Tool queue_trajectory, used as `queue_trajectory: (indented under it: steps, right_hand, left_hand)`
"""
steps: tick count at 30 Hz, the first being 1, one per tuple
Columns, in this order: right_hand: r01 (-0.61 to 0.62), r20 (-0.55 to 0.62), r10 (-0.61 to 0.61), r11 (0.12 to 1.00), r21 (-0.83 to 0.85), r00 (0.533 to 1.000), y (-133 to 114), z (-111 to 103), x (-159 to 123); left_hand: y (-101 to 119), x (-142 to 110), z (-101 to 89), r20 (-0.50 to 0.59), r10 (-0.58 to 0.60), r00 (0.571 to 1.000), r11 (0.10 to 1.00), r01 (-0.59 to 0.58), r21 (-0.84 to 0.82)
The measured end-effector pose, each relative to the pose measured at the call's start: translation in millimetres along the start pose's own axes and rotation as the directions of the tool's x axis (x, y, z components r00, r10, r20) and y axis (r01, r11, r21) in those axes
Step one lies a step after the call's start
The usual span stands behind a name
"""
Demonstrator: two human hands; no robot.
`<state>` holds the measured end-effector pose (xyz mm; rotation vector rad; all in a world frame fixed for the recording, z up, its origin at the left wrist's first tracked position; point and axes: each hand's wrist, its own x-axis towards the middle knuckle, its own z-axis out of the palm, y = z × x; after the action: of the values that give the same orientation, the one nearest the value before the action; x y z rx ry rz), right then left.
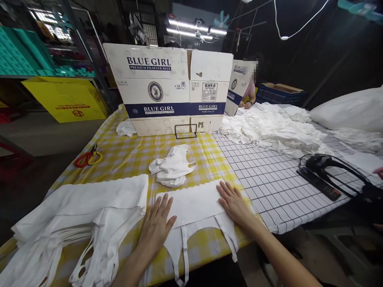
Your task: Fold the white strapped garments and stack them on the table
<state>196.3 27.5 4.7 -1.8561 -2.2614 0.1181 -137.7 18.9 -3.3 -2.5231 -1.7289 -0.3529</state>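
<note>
A white strappy camisole top (191, 205) lies flat on the yellow checked tablecloth (206, 155), its straps hanging toward the near edge. My left hand (158, 219) rests flat on its left side, fingers stretched out. On its right side lies my right hand (235, 201), also flat with the fingers extended. Left of my left hand is a layered stack of similar white tops (86, 211), straps toward me. Just beyond the flat top sits a crumpled white garment (175, 165).
A white beer carton (161, 91) stands behind a black wire stand (185, 131). Scissors (89, 157) with red and yellow handles lie at left. A heap of white garments (269, 125), a remote control (318, 183) and a black headset-like object (338, 167) lie at right. Another person's arm (250, 97) shows behind.
</note>
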Motion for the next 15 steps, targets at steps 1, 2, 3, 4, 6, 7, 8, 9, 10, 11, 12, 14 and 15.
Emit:
queue_trajectory:
  steps: [1, 2, 3, 4, 6, 7, 8, 9, 10, 11, 12, 14, 15]
  right_hand:
    - [0.012, 0.045, -0.012, 1.0, -0.011, 0.999, 4, 2, -2]
    - [0.001, 0.071, 0.0, 1.0, -0.022, 0.997, 9, 3, -4]
    - [-0.032, 0.079, 0.034, 0.999, -0.034, 0.996, 15, 4, -7]
    - [-0.077, 0.075, 0.08, 0.996, -0.044, 0.994, 20, 3, -11]
    - [-0.159, 0.045, 0.161, 0.986, -0.046, 0.986, 25, 0, -18]
    - [-0.179, 0.025, 0.18, 0.983, -0.036, 0.983, 24, -3, -22]
    - [-0.182, 0.004, 0.182, 0.983, -0.021, 0.983, 21, -6, -26]
    - [-0.167, -0.013, 0.167, 0.986, -0.005, 0.986, 16, -9, -29]
    - [-0.139, -0.024, 0.14, 0.99, 0.011, 0.99, 9, -13, -33]
    - [-0.101, -0.024, 0.102, 0.995, 0.025, 0.995, 2, -15, -35]
    - [-0.054, -0.009, 0.054, 0.998, 0.037, 0.998, -4, -17, -37]
    - [0.046, 0.051, -0.049, 0.997, 0.06, 0.997, -12, -19, -41]
    - [0.083, 0.085, -0.089, 0.994, 0.072, 0.992, -13, -19, -42]
  left_hand:
    - [-3, -2, 3.7, 0.009, -0.003, 1.0, 1.0, 0.003, 0.009]
    - [-7, -4, 6.6, 0.01, -0.013, 1.0, 1.0, 0.013, 0.017]
    - [-11, -6, 8.4, 0.006, -0.025, 1.0, 0.999, 0.025, 0.022]
    - [-14, -9, 9.0, -0.003, -0.036, 0.999, 0.999, 0.036, 0.024]
    - [-15, -13, 7.1, -0.027, -0.055, 0.998, 0.998, 0.056, 0.025]
    - [-13, -14, 4.9, -0.04, -0.06, 0.997, 0.998, 0.061, 0.023]
    - [-8, -15, 2.3, -0.05, -0.059, 0.997, 0.998, 0.06, 0.018]
    - [-1, -15, -0.2, -0.055, -0.05, 0.997, 0.999, 0.05, 0.01]
    - [7, -15, -2.4, -0.053, -0.031, 0.998, 1.0, 0.031, -0.002]
    - [14, -14, -4.0, -0.042, -0.003, 0.999, 1.0, 0.003, -0.016]
    - [21, -14, -4.8, -0.026, 0.026, 0.999, 0.999, -0.027, -0.03]
    - [29, -13, -4.4, 0.013, 0.076, 0.997, 0.996, -0.075, -0.049]
    - [30, -12, -3.9, 0.029, 0.092, 0.995, 0.994, -0.09, -0.054]
